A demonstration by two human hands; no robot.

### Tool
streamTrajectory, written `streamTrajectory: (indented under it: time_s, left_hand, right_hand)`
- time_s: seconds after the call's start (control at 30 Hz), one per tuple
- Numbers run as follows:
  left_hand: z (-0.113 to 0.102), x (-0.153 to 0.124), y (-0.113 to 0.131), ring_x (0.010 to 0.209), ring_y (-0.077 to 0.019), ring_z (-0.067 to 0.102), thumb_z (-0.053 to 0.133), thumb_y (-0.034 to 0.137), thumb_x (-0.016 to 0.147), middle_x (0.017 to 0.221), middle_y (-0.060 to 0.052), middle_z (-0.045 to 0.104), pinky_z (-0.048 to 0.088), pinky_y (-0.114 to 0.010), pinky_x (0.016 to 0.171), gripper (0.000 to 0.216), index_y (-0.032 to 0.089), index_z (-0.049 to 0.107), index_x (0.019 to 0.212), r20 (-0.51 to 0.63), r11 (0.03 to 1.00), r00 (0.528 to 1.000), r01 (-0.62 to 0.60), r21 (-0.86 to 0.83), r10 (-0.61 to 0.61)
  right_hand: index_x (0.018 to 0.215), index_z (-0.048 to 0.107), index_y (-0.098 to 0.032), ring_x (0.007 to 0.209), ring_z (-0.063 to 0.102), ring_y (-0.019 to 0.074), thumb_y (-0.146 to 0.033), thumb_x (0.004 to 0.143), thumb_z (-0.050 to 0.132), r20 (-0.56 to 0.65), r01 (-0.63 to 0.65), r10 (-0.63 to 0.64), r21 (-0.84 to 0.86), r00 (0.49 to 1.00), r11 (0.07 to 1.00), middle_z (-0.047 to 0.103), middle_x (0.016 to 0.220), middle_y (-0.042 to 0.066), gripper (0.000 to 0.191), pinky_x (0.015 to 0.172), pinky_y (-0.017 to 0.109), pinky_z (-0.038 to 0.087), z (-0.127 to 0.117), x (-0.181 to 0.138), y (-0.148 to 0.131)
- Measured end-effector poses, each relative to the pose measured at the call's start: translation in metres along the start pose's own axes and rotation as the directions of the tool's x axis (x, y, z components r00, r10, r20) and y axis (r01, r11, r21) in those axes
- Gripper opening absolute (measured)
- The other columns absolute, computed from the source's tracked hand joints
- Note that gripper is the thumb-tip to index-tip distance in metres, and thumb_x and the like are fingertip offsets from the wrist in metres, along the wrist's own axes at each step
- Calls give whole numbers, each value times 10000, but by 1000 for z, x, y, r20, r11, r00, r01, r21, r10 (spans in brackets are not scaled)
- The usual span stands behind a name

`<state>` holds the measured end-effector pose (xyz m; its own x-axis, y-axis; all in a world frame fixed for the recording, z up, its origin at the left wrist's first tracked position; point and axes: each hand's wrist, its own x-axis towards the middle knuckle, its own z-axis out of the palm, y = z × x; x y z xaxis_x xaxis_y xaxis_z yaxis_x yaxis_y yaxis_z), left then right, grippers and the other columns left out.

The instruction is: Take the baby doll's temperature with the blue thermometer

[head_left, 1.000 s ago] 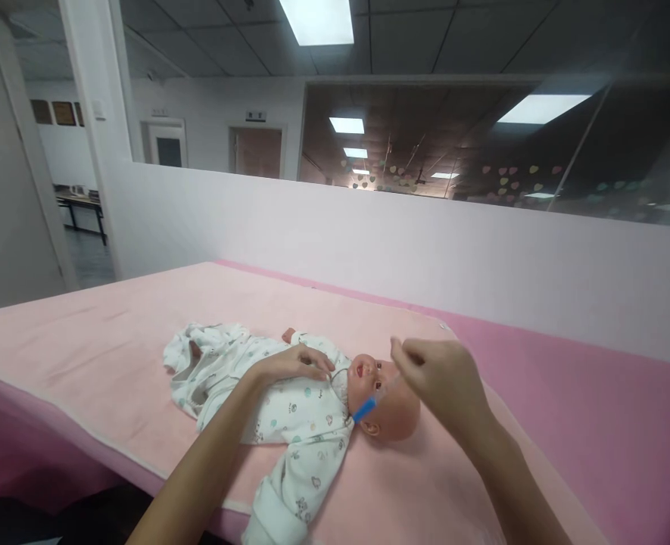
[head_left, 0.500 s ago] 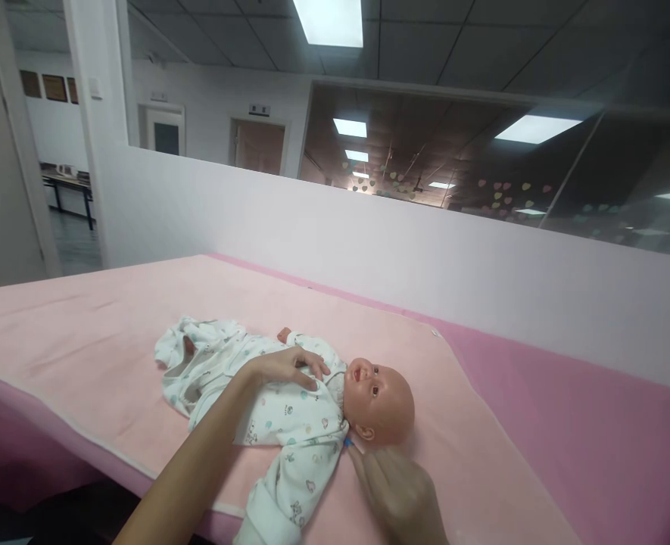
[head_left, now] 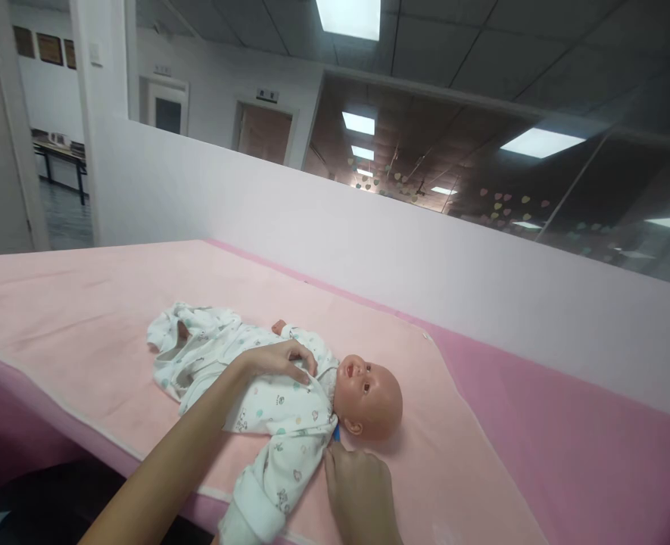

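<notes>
Head view: doll (head_left: 294, 405) lying on its back across a pale pink sheet (head_left: 459, 462), which covers most of a brighter pink counter (head_left: 550, 416). Doll's bare head (head_left: 375, 405) to the right, face up; legs to the left, inside a rumpled white printed suit (head_left: 255, 409). Near sleeve (head_left: 260, 492) stretched out towards the wearer, broad folded cuff at its end; the doll's far hand (head_left: 278, 327) shows at the other sleeve.

Left hand (head_left: 283, 359) on the doll's chest, below the collar. Its fingers (head_left: 301, 350) are loosely curved, with a gap to the thumb; cannot tell whether the tips have hold of the cloth.

Right hand (head_left: 362, 484) low, just beside the doll's near shoulder and the head. Fingers (head_left: 335, 459) drawn in towards the palm, fist-like. A small blue piece (head_left: 336, 434) shows right at their tips, close to the shoulder seam, most of it hidden; cannot tell whether the fingers grip it.

Behind the counter, a low white wall (head_left: 244, 200) with a long window (head_left: 425, 144) above it, heart stickers (head_left: 499, 204) on the glass. Far left, a small table (head_left: 65, 151) through a doorway.
</notes>
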<state>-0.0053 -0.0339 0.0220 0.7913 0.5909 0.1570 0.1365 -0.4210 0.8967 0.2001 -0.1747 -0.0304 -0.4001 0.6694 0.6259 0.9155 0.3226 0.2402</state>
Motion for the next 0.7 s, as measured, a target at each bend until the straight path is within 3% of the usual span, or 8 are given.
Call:
streamTrajectory:
  time_s: [0.13, 0.2, 0.27, 0.33, 0.43, 0.57, 0.7]
  left_hand:
    - [2, 1, -2, 812, -158, 561, 685, 240, 661, 809, -11, 635, 419, -234, 753, 141, 173, 655, 782, -55, 1000, 998, -3, -25, 1]
    - [2, 2, -2, 778, -155, 565, 647, 240, 684, 782, -11, 636, 432, -235, 724, 136, 167, 657, 799, -74, 997, 997, 20, -72, -25]
    - [3, 2, -2, 791, -166, 572, 602, 197, 681, 778, -15, 642, 445, -251, 733, 140, 155, 657, 803, -83, 992, 996, 23, -124, -34]
    - [3, 1, -1, 827, -180, 575, 564, 142, 651, 792, -14, 653, 451, -271, 767, 175, 150, 658, 797, -85, 988, 996, 19, -155, -32]
    - [3, 0, 1, 842, -178, 578, 544, 125, 645, 804, -4, 663, 450, -271, 789, 209, 161, 665, 811, -77, 986, 996, 33, -165, -47]
    - [5, -1, 3, 873, -183, 580, 564, 176, 690, 866, -12, 664, 441, -263, 793, 212, 172, 671, 873, -69, 982, 994, 70, -176, -83]
    - [6, -2, 6, 904, -202, 580, 583, 236, 720, 882, -27, 668, 433, -287, 827, 202, 168, 673, 886, -83, 977, 989, 102, -189, -119]
  right_hand:
    - [510, 534, -202, 372, 494, 145, -218, 834, 450, -21, -105, 110, 180, 994, 978, 551, 448, 18, 336, 380, 257, 218, -16, 51, -3]
    - [635, 588, -198, 520, 562, 158, -213, 838, 439, -101, -136, 182, 352, 978, 926, 605, 583, 26, 252, 463, 255, 349, -14, 75, -13]
    - [890, 613, -205, 763, 598, 185, -142, 814, 417, -162, -111, 231, 537, 959, 836, 641, 834, 50, 220, 652, 298, 445, -1, 90, -28]
    - [1073, 556, -197, 969, 550, 213, -72, 773, 377, -190, -71, 247, 639, 950, 766, 589, 1059, 88, 371, 802, 361, 445, 19, 94, -41]
    - [1155, 507, -196, 1089, 481, 230, -39, 765, 340, -205, -67, 299, 714, 932, 697, 512, 1174, 109, 453, 891, 417, 419, 42, 87, -51]
    - [1125, 511, -207, 1096, 474, 209, -55, 800, 320, -177, -85, 387, 816, 905, 572, 486, 1167, 105, 407, 904, 394, 433, 46, 80, -48]
    - [1052, 528, -217, 1034, 508, 212, -96, 812, 343, -166, -98, 453, 858, 876, 504, 523, 1083, 92, 326, 885, 408, 444, 40, 82, -46]
